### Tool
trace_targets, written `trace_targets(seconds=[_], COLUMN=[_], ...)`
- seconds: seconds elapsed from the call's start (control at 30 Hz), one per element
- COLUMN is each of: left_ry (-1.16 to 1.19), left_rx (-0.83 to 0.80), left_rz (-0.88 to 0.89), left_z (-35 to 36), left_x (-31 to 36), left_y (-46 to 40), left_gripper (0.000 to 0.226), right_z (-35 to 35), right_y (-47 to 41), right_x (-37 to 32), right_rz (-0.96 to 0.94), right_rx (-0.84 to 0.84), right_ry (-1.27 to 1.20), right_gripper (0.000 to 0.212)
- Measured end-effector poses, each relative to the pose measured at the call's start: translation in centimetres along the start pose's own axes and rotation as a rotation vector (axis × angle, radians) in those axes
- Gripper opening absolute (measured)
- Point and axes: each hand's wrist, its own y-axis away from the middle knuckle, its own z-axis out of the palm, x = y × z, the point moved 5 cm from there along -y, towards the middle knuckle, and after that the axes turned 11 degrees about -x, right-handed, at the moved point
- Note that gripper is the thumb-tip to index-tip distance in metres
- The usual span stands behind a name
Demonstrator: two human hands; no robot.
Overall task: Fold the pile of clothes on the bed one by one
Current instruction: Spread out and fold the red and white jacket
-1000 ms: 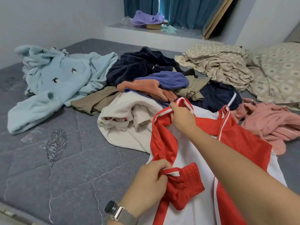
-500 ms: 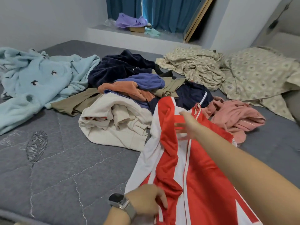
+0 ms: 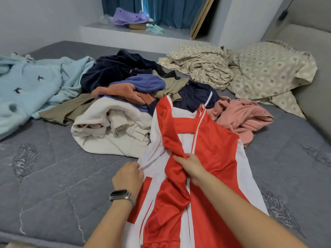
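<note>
red-and-white garment (image 3: 206, 149) lies lengthwise on the grey bed (image 3: 53, 176), near edge toward the camera, far end touching the pile of clothes (image 3: 125, 97). left hand (image 3: 128, 177), smartwatch (image 3: 120, 194) on the wrist, pinches the garment's white left edge. right hand (image 3: 192, 168) grips a bunched red fold at the garment's middle. pile sits mid-bed: cream, navy, orange, purple, olive pieces. pink garment (image 3: 241, 119) just right of it, light blue blanket (image 3: 35, 86) left, patterned sheet (image 3: 241, 68) far right.
</note>
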Motion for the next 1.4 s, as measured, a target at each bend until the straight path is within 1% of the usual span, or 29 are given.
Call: trace_targets(seconds=[0.07, 0.13, 0.17, 0.2, 0.23, 0.27, 0.33, 0.37, 0.4, 0.43, 0.5, 0.63, 0.7, 0.77, 0.83, 0.9, 0.93, 1.0, 1.03, 1.07, 1.1, 1.13, 1.17, 1.2, 1.23, 1.3, 1.33, 1.37, 1.4], left_ry=[0.318, 0.661, 0.792, 0.853, 0.85, 0.75, 0.376, 0.225, 0.125, 0.045, -0.17, -0.43, -0.449, -0.251, 0.106, 0.562, 0.672, 0.623, 0.585, 0.508, 0.41, 0.282, 0.093, -0.104, -0.294, -0.444, -0.377, -0.225, -0.073], left_rx=[0.089, 0.095, 0.067, 0.052, 0.051, 0.054, 0.193, 0.305, 0.334, 0.297, 0.222, 0.153, 0.121, 0.032, -0.008, -0.03, -0.036, -0.02, -0.014, -0.031, -0.079, -0.131, -0.199, -0.298, -0.334, -0.284, -0.195, -0.107, -0.024], left_rz=[-0.163, -0.4, -0.517, -0.57, -0.563, -0.485, -0.223, -0.046, 0.121, 0.267, 0.433, 0.55, 0.53, 0.351, 0.17, 0.047, 0.029, 0.07, 0.096, 0.103, 0.111, 0.112, 0.122, 0.115, 0.112, 0.115, 0.167, 0.223, 0.267], left_z=[-0.8, -1.3, -1.2, -1.3, -1.5, -2.1, -3.4, -3.8, -3.5, -2.7, -0.6, 1.5, 0.2, -1.3, -3.0, -4.3, -4.5, -4.7, -4.6, -4.7, -4.6, -4.4, -4.2, -3.9, -4.0, -4.9, -5.7, -6.4, -7.0], left_x=[-2.6, -5.5, -6.8, -7.5, -7.6, -7.0, -4.9, -3.4, -1.6, 0.1, 2.4, 5.3, 5.6, 4.1, 2.5, 0.8, -0.3, -1.8, -2.4, -2.5, -2.0, -1.5, -0.7, -0.1, 0.8, 3.1, 4.8, 6.3, 7.5], left_y=[-0.6, -1.3, -1.5, -1.4, -1.5, -1.3, -1.1, -1.2, -1.2, -1.7, -3.3, -6.4, -7.8, -9.7, -10.9, -12.1, -12.8, -14.1, -14.6, -14.7, -14.8, -14.8, -14.6, -14.2, -13.6, -12.7, -12.0, -11.7, -11.5], left_gripper=[0.019, 0.03, 0.035, 0.036, 0.042, 0.018, 0.034, 0.043, 0.05, 0.057, 0.066, 0.033, 0.023, 0.029, 0.036, 0.046, 0.05, 0.052, 0.052, 0.051, 0.048, 0.044, 0.041, 0.039, 0.039, 0.034, 0.03, 0.029, 0.027], right_z=[-1.9, -3.9, -4.5, -4.7, -4.6, -4.2, -3.1, -2.5, -2.0, -1.7, -1.5, -1.2, -1.2, -1.8, -2.7, -3.9, -4.6, -5.2, -5.2, -3.6, -2.0, -2.2, -2.7, -1.1, -0.2, 2.3, 2.4, 2.2, 2.7], right_y=[0.6, 1.0, 1.4, 1.9, 2.6, 3.6, 5.6, 6.6, 7.7, 8.6, 9.7, 10.2, 10.5, 11.0, 11.4, 11.5, 12.0, 13.9, 15.4, 15.3, 14.8, 13.6, 11.9, 11.9, 12.1, 15.0, 15.3, 15.8, 15.3], right_x=[-0.4, 0.0, 0.4, 0.9, 1.5, 1.9, 2.5, 2.8, 2.9, 2.8, 2.7, 3.1, 3.6, 3.1, 2.4, 2.1, 1.6, 0.2, -0.4, 1.4, 3.5, 5.4, 7.4, 9.4, 10.7, 8.0, 5.8, 4.1, 4.6], right_rz=[-0.053, -0.063, -0.042, -0.004, 0.044, 0.084, 0.123, 0.133, 0.149, 0.175, 0.241, 0.288, 0.261, 0.201, 0.118, -0.011, -0.123, -0.364, -0.402, -0.338, -0.198, -0.148, -0.103, -0.131, -0.181, -0.081, -0.09, -0.114, -0.032], right_rx=[0.044, 0.107, 0.121, 0.104, 0.061, 0.001, -0.137, -0.218, -0.304, -0.375, -0.484, -0.613, -0.67, -0.676, -0.59, -0.406, -0.287, -0.057, -0.061, -0.044, -0.113, -0.012, -0.018, -0.115, -0.219, -0.44, -0.411, -0.424, -0.489], right_ry=[-0.08, -0.077, -0.068, -0.08, -0.111, -0.166, -0.34, -0.445, -0.502, -0.475, -0.299, -0.175, -0.185, -0.204, -0.234, -0.2, -0.104, 0.294, 0.491, 0.7, 0.801, 0.933, 1.036, 1.092, 0.988, 0.734, 0.607, 0.624, 0.623], right_gripper=[0.004, 0.007, 0.013, 0.022, 0.033, 0.041, 0.046, 0.045, 0.045, 0.048, 0.06, 0.082, 0.091, 0.093, 0.09, 0.083, 0.079, 0.079, 0.081, 0.078, 0.073, 0.064, 0.05, 0.035, 0.027, 0.021, 0.026, 0.032, 0.033])
